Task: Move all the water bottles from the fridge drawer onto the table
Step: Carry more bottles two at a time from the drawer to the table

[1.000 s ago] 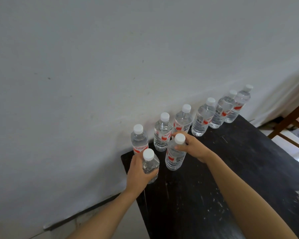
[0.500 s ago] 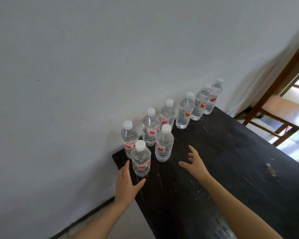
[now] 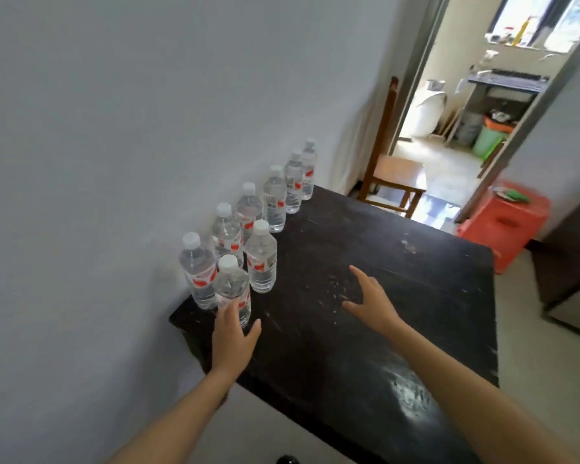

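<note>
Several clear water bottles with white caps and red labels stand upright on the black table (image 3: 365,329), most in a row along the white wall. The nearest bottle (image 3: 232,289) and a second one (image 3: 261,259) stand in front of that row. My left hand (image 3: 233,339) hovers open just in front of the nearest bottle, fingertips close to its base; whether they touch it I cannot tell. My right hand (image 3: 370,301) is open above the table, fingers spread, holding nothing. No fridge drawer is in view.
A wooden chair (image 3: 392,175) stands past the table's far edge by a doorway. A red plastic stool (image 3: 506,226) sits right of the table. A dark cabinet edge (image 3: 570,269) is at the far right.
Both hands have let go of the two front bottles and pulled back, open. The camera has swung right, bringing the doorway, chair and stool into sight.
</note>
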The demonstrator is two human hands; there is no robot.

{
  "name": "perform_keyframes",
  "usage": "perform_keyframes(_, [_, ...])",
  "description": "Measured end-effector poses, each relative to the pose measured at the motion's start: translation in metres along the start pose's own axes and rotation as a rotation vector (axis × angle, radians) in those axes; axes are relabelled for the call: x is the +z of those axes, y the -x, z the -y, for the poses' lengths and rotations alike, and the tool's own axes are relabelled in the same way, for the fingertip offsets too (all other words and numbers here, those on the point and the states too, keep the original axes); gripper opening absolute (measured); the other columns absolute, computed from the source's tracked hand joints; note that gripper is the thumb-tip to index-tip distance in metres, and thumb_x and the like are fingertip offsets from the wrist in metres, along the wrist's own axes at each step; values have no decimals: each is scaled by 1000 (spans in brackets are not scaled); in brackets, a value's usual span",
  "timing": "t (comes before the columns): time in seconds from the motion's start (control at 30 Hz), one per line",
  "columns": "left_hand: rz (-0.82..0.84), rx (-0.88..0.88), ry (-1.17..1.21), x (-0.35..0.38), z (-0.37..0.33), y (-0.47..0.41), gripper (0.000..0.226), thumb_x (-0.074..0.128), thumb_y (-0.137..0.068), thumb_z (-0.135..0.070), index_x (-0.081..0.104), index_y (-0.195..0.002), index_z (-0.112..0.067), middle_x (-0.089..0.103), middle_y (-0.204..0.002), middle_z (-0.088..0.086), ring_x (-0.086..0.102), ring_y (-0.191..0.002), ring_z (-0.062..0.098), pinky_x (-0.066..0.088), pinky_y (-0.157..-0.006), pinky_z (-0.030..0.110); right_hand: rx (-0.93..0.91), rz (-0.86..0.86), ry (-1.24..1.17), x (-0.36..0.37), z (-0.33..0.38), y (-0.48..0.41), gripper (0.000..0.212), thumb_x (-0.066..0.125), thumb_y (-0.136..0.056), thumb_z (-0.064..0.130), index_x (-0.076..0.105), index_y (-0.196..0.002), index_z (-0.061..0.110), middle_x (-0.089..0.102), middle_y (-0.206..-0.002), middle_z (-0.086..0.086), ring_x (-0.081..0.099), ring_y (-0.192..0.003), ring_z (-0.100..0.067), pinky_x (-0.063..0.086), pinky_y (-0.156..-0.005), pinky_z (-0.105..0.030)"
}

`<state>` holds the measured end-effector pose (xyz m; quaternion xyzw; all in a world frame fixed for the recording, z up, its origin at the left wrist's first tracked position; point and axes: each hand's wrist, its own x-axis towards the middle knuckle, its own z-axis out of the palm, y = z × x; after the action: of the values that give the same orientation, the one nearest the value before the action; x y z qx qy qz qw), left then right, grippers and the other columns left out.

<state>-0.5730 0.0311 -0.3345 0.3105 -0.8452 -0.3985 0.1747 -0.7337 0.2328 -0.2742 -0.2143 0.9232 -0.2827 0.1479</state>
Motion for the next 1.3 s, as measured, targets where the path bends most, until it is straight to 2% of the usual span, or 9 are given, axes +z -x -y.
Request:
perform_keyframes(0.17, [128,228,-36,-24,-13,9,52,62,-85,-16,44,-131,-2,45,-133,17,39,-127,30,31,-107,38,104,-192,340,-6,12,86,71,56,-87,44,20,-146,29,26,-151,-7,24,-139,-25,27,-110,-40])
perform_keyframes(0.37, [291,547,-90,-59,-35,39,41,58,-87,-19,52,-124,-3,52,-128,15,44,-122,31,33,-104,40,298,-359,460,16,44,210,66,48,-88,52,22,-145,31,18,-154,-7,13,-143,-24,18,-113,-42])
perform_keyframes(0.47, [368,671,-93,-65,-59,62,47,57,-85,-26,51,-126,-5,51,-131,14,43,-124,32,34,-103,41,384,-423,503,17,54,271,65,47,-88,52,24,-145,32,18,-154,-8,15,-143,-24,19,-112,-40])
perform_keyframes(0.67, [570,895,-218,-72,-124,114,61,50,-90,-38,26,-143,-19,19,-154,5,11,-141,30,26,-111,47,601,-565,609,-6,62,391,61,46,-89,52,28,-143,31,22,-153,-7,17,-142,-25,23,-110,-42])
perform_keyframes(0.73, [595,962,-194,-74,-149,131,63,50,-90,-39,24,-143,-19,17,-154,5,9,-142,30,24,-111,48,673,-597,640,-20,64,429,61,46,-88,53,31,-142,30,25,-152,-10,19,-142,-27,23,-110,-44])
perform_keyframes(0.87, [604,1098,-142,-73,-193,172,61,49,-90,-38,25,-142,-16,19,-154,8,13,-141,31,20,-113,46,750,-729,678,-51,67,499,61,50,-81,55,52,-131,19,45,-137,-21,37,-132,-37,34,-99,-52])
perform_keyframes(0.97, [632,1160,-90,-69,-219,212,59,52,-89,-35,28,-140,-16,22,-152,7,15,-139,31,22,-111,46,842,-735,712,-64,66,555,61,55,-86,47,40,-139,22,32,-147,-16,23,-139,-31,26,-106,-48])
perform_keyframes(1.13, [690,1246,-58,-58,-256,296,67,53,-88,-36,22,-144,-17,12,-156,5,9,-141,30,19,-113,46,1003,-702,787,-78,57,652,61,39,-91,53,23,-145,30,17,-154,-8,12,-143,-26,19,-111,-46])
perform_keyframes(1.3, [711,1304,-6,-47,-280,369,67,53,-88,-37,21,-144,-20,7,-156,3,6,-142,28,18,-112,44,1116,-724,814,-91,51,737,60,34,-93,52,17,-146,31,13,-155,-8,7,-144,-25,14,-114,-45])
